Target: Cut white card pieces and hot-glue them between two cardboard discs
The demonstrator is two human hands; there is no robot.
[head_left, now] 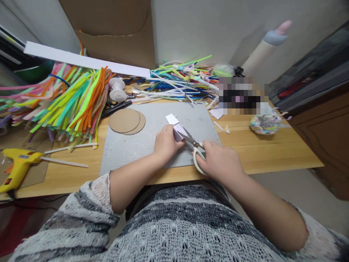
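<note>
My left hand [166, 145] is closed around a small folded piece of white paper [180, 131], which it holds above the grey cutting mat [131, 153]. Scissors [195, 143] with pale handles are gripped in my right hand [222, 160], fingers through the loops. Their blades are parted and reach the paper's right side; whether they are cutting into it I cannot tell. One small white flap [172, 119] of paper sticks up beyond my left fingers. Two overlapping brown cardboard discs [124, 120] lie on the mat left of my hands.
Bundled colourful pipe cleaners [73, 102] fill the left side, below a long white strip [87, 62]. More loose ones [180, 83] lie behind the mat. A yellow glue gun [20, 167] rests at left front, a white spool [117, 90] behind the discs, a multicoloured fuzzy bundle [264, 124] at right.
</note>
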